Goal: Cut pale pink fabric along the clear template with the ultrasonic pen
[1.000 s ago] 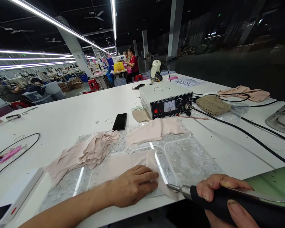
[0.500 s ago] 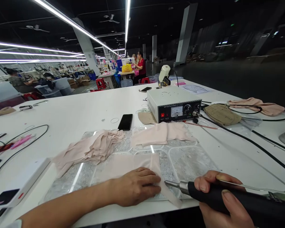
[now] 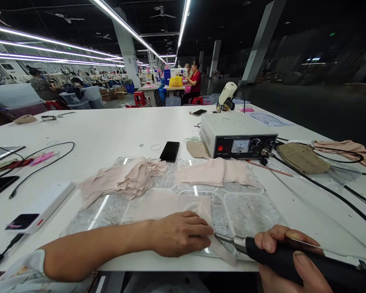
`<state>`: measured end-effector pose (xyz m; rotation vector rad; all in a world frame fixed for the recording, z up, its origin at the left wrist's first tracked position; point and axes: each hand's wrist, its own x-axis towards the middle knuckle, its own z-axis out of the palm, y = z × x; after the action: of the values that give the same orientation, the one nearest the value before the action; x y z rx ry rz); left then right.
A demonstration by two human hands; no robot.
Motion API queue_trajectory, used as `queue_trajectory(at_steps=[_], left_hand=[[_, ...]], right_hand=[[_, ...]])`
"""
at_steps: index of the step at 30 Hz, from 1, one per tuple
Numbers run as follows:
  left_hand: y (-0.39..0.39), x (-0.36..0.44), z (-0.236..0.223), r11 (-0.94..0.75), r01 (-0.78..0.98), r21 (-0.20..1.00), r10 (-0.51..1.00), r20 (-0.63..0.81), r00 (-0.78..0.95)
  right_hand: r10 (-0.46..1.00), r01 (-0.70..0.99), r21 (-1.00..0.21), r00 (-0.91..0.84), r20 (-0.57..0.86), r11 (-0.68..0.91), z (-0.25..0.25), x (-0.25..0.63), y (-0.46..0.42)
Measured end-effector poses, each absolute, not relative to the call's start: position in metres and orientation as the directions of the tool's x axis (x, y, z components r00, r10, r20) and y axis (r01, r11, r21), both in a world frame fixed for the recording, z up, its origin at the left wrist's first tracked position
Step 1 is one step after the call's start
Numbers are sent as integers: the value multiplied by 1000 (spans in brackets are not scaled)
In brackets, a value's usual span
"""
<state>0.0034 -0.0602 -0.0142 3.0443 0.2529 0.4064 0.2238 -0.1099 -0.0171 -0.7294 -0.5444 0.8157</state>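
My left hand (image 3: 183, 235) lies flat, fingers extended, on a pale pink piece of thin fabric (image 3: 158, 205) spread over a clear-topped, grey-patterned mat (image 3: 250, 207). My right hand (image 3: 292, 252) is wrapped round the black handle of an ultrasonic cutter (image 3: 274, 254). Its metal tip meets the fabric's right edge, just beside my left fingertips. A narrow fabric strip (image 3: 224, 250) trails from there toward the table's front edge. A slim metal strip-like tool (image 3: 305, 243) also lies along my right hand; its kind I cannot make out.
Pink fabric pieces lie in a ruffled stack (image 3: 130, 177) and a flatter pile (image 3: 216, 173) behind. A control box (image 3: 240, 140) with a black cable (image 3: 317, 191) stands beyond, near a phone (image 3: 169, 151). A white device (image 3: 45, 207) sits left. People work at far sewing tables.
The view has swung left, so everything sits further right. The cutter's tip has moved a little up the fabric's edge, and the trailing strip is longer. My left hand stays on the fabric.
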Motion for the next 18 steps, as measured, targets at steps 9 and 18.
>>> queue_trajectory(at_steps=[9,18], left_hand=[[-57,3,-14,-981,128,145,157,219,963],[-58,5,-10,-964,170,203,209,193,959]], right_hand=[[780,-342,-827,601,173,447,-18,224,-113],[700,-308,-827,701,137,470,-11,214,-114]])
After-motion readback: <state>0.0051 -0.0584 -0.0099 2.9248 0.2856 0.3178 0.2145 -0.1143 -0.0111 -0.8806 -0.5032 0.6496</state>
